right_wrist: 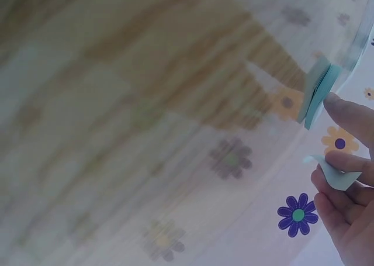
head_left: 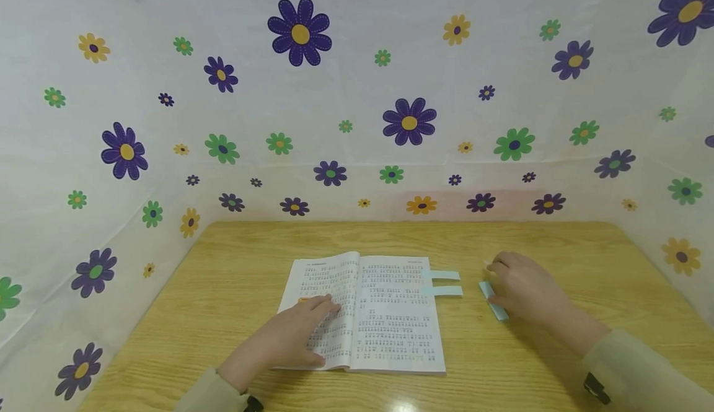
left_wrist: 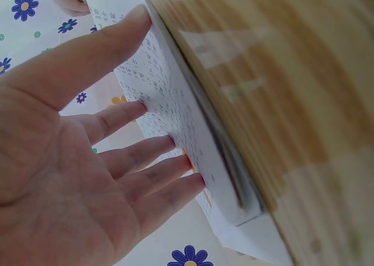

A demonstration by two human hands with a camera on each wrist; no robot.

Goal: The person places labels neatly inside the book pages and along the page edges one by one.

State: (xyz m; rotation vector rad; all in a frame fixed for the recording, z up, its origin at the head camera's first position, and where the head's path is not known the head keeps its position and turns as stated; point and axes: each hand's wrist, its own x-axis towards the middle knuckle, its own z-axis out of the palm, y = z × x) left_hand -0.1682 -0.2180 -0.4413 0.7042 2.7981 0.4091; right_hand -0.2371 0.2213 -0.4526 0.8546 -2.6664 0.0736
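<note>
An open book (head_left: 398,337) of printed text lies on the table. My left hand (head_left: 287,337) rests on its left page; in the left wrist view the thumb and fingers (left_wrist: 137,155) are spread, the tips touching the paper. Two light-blue sticky notes (head_left: 446,275) stick out from the right page's outer edge. To the right of the book, my right hand (head_left: 524,288) is at a pad of blue sticky notes (head_left: 499,313). The right wrist view shows the thumb touching the pad, while the other fingers hold a loose, bent sticky note (right_wrist: 338,177).
The wooden table (head_left: 223,288) has a glossy surface. White cloth (head_left: 346,77) with purple, green and orange flowers hangs behind it and along both sides. A small orange mark (head_left: 304,299) shows on the left page beside the left hand.
</note>
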